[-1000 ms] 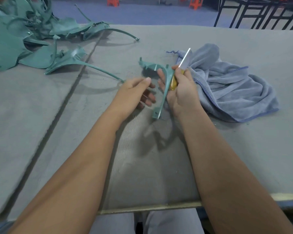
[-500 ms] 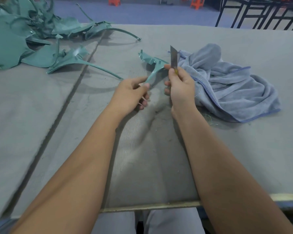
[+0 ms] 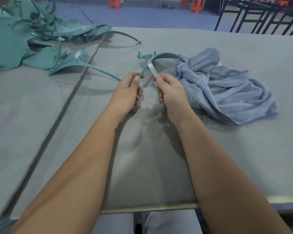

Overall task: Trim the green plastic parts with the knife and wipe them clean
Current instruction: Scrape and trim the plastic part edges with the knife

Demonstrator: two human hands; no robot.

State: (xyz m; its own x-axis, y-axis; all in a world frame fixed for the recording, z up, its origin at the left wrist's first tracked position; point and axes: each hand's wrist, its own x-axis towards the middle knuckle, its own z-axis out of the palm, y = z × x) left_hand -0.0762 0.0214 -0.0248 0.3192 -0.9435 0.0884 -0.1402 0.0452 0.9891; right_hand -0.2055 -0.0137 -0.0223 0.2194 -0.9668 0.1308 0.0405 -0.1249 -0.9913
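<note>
Item: green plastic part (image 3: 166, 55), arched above the table (image 3: 243, 149), far end by the cloth (image 3: 227, 85).
I see my left hand (image 3: 128, 95) pinching its near tip; right hand (image 3: 170, 92) (nearer the arch) grips the knife (image 3: 151, 69), blade crossing the strip.

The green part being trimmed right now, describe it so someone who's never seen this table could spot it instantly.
Start at the rumpled blue-grey cloth on the grey table. Just left of it a thin curved green strip arches above the table, gripped by the left hand, the knife in the right hand against it. Unlike the heaped green parts far left, it is the only one held.
</note>
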